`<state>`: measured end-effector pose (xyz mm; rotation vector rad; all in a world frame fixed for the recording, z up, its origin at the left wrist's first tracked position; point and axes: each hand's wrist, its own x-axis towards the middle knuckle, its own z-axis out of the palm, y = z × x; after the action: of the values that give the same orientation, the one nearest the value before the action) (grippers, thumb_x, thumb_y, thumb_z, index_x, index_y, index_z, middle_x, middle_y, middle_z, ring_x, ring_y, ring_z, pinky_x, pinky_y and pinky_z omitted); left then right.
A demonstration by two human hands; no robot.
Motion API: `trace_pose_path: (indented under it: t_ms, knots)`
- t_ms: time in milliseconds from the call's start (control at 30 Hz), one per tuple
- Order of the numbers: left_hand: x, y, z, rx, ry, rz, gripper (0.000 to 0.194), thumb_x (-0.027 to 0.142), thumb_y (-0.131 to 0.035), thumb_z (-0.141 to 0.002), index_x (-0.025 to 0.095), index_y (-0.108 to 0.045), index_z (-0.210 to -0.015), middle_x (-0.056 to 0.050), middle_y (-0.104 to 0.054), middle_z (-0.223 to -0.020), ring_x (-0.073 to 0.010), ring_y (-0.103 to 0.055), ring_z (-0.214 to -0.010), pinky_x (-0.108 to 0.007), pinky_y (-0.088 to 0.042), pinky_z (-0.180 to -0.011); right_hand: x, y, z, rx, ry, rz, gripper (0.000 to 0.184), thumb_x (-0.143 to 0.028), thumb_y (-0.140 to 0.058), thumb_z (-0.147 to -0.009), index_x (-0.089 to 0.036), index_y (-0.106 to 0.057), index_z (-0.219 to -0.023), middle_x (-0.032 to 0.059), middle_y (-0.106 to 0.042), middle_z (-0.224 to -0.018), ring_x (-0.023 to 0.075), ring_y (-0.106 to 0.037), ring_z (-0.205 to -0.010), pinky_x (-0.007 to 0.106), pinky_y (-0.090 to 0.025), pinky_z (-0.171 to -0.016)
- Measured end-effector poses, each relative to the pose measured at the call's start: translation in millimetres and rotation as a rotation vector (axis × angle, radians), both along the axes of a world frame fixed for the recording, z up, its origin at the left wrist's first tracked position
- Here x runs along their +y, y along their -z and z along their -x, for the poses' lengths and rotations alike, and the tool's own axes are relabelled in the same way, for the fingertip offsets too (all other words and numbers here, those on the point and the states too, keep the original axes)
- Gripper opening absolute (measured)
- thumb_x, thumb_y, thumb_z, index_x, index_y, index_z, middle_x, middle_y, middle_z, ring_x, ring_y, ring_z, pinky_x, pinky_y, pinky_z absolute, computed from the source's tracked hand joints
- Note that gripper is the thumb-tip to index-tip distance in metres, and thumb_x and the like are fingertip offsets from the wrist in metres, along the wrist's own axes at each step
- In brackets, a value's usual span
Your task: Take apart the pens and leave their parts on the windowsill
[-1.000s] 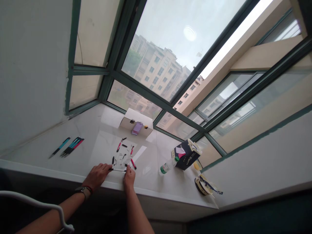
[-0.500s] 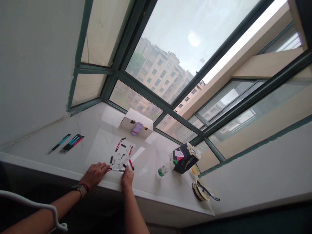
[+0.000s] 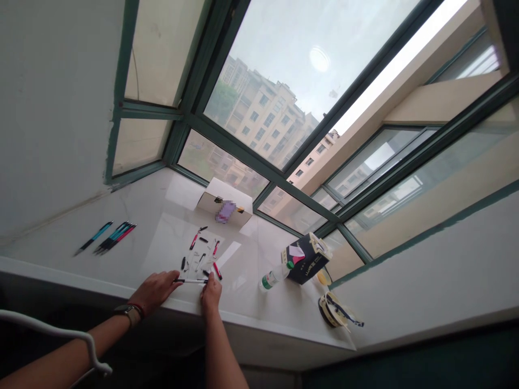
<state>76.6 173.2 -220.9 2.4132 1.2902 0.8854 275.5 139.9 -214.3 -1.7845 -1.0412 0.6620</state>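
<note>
Little has shifted over the last second: both hands stay where they were at the near edge of the sill, and only the view has swung slightly, sliding everything a touch to the left. Held level between the two hands is a thin white pen (image 3: 190, 281) with dark ends, lying just above the white sill (image 3: 133, 243) close to its front edge. The left hand (image 3: 156, 290), with a watch and a red band at the wrist, has its fingers closed loosely about the pen's left end; the right hand (image 3: 211, 294) pinches the right end between thumb and fingertips, though at this size the exact grip is hard to make out. Just beyond the pen lies a scatter of small pen parts (image 3: 201, 251), some red and some black, spread on the sill. Well off to the left rests a row of whole pens (image 3: 107, 240), teal, black and red, lying side by side. Farther back, against the window frame, stands a white cardboard box (image 3: 224, 202). To the right of the hands a clear plastic bottle (image 3: 271, 278) with a green cap lies on its side, touching or just beside a dark box (image 3: 306, 259). Nearer the right corner sits a roll of tape (image 3: 334, 312).
</note>
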Motion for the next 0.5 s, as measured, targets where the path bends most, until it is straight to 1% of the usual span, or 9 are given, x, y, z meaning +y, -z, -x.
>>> trace_pose_path:
  t_ms: [100, 167, 267, 367, 433, 500]
  knots:
    - [1.1, 0.1, 0.0, 0.016, -0.001, 0.009, 0.040, 0.053, -0.036, -0.097, 0.023, -0.063, -0.099, -0.005, -0.067, -0.079, -0.0204, -0.063, -0.075, -0.032, -0.044, -0.074, -0.4, -2.3, 0.7, 0.183, 0.033, 0.069, 0.050, -0.052, -0.028, -0.098, -0.025, -0.032, -0.057, -0.0042, -0.035, -0.044, 0.0123, -0.041, -0.035, 0.022, -0.035, -0.035]
    - [1.7, 0.5, 0.3, 0.036, -0.007, 0.016, 0.042, 0.053, -0.034, -0.097, 0.023, -0.063, -0.095, -0.005, -0.066, -0.076, -0.0204, -0.061, -0.071, -0.032, -0.044, -0.072, -0.2, -2.6, 0.9, 0.230, 0.041, 0.078, 0.049, -0.052, -0.030, -0.098, -0.025, -0.033, -0.057, -0.0041, -0.035, -0.046, 0.0123, -0.040, -0.035, 0.023, -0.035, -0.035]
    - [1.8, 1.1, 1.1, 0.051, -0.005, 0.015, 0.047, 0.053, -0.030, -0.098, 0.022, -0.063, -0.085, -0.006, -0.063, -0.072, -0.0204, -0.059, -0.066, -0.033, -0.043, -0.070, 0.4, -0.1, 0.6, 0.237, 0.032, 0.084, 0.048, -0.052, -0.031, -0.098, -0.025, -0.032, -0.058, -0.0039, -0.035, -0.046, 0.0130, -0.040, -0.036, 0.023, -0.035, -0.036]
    - [0.2, -1.2, 1.8, 0.046, 0.001, 0.008, 0.049, 0.051, -0.028, -0.099, 0.022, -0.063, -0.079, -0.006, -0.062, -0.070, -0.0202, -0.059, -0.067, -0.032, -0.043, -0.071, 0.3, 3.0, -0.2, 0.196, 0.019, 0.095, 0.049, -0.053, -0.031, -0.098, -0.026, -0.032, -0.057, -0.0032, -0.036, -0.045, 0.0148, -0.043, -0.038, 0.025, -0.036, -0.038]
    - [-1.4, -4.4, 2.0, 0.056, 0.002, 0.006, 0.049, 0.051, -0.029, -0.099, 0.022, -0.063, -0.079, -0.005, -0.062, -0.071, -0.0202, -0.059, -0.067, -0.032, -0.042, -0.070, -0.1, 3.5, -0.6, 0.186, 0.018, 0.088, 0.049, -0.054, -0.031, -0.097, -0.026, -0.032, -0.057, -0.0030, -0.036, -0.046, 0.0156, -0.043, -0.039, 0.026, -0.037, -0.038]
    - [-2.7, -7.2, 1.9, 0.081, -0.001, -0.002, 0.046, 0.055, -0.033, -0.097, 0.022, -0.064, -0.087, -0.005, -0.063, -0.072, -0.0202, -0.058, -0.066, -0.032, -0.041, -0.068, -0.6, 2.6, -0.7, 0.185, 0.015, 0.082, 0.049, -0.055, -0.031, -0.097, -0.026, -0.033, -0.057, -0.0030, -0.036, -0.045, 0.0156, -0.042, -0.038, 0.026, -0.036, -0.038]
